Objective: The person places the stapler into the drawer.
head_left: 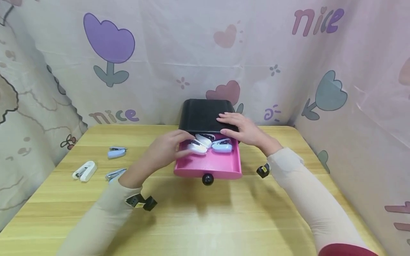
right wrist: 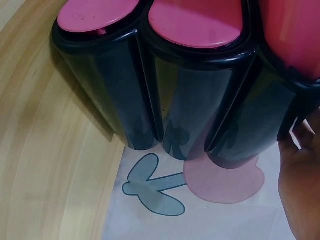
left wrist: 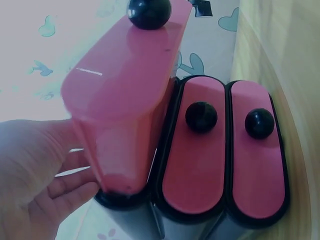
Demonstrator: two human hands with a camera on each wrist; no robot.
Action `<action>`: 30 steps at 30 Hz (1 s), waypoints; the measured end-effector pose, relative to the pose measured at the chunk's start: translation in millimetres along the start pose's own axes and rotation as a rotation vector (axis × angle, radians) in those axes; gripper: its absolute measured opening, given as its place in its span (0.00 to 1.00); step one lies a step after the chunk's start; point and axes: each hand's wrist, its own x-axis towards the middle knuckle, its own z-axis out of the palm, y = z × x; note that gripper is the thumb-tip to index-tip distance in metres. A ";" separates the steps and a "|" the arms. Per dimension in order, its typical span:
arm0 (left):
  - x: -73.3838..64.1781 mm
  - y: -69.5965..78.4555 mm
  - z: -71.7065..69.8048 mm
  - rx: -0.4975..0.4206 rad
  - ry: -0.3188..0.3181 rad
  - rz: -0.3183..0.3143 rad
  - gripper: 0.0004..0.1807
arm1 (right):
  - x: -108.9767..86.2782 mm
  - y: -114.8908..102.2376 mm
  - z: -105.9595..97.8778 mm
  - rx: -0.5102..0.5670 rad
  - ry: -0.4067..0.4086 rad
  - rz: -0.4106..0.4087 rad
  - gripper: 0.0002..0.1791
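A pink drawer (head_left: 208, 164) with a black knob (head_left: 208, 179) stands pulled out of a black drawer unit (head_left: 207, 115). In it lie a blue stapler (head_left: 222, 147) and two white staplers, one of them farther back. My left hand (head_left: 164, 149) reaches over the drawer's left side and holds the nearer white stapler (head_left: 196, 148) between thumb and forefinger. In the left wrist view, its other fingers spread beside the drawer's outer wall; its thumb and forefinger are hidden there. My right hand (head_left: 245, 129) rests on the unit's top right edge, fingers extended.
On the table (head_left: 198, 227) at left lie a blue stapler (head_left: 116, 152), a white stapler (head_left: 85, 171) and another blue stapler (head_left: 114, 174), partly hidden by the left wrist. Two closed pink drawers (left wrist: 195, 160) sit below the open one. A printed curtain (head_left: 166, 46) hangs behind.
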 end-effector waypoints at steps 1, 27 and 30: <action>-1.3 -2.0 -1.7 -0.011 0.020 0.012 0.24 | 0.8 0.1 -0.6 -0.002 0.001 -0.004 0.30; -76.0 -61.0 -27.4 -0.070 0.035 -0.175 0.27 | 1.2 0.4 0.3 0.003 -0.001 -0.012 0.29; -85.1 -67.6 -28.0 -0.069 0.010 -0.210 0.28 | 0.5 1.1 0.7 0.001 0.003 -0.016 0.30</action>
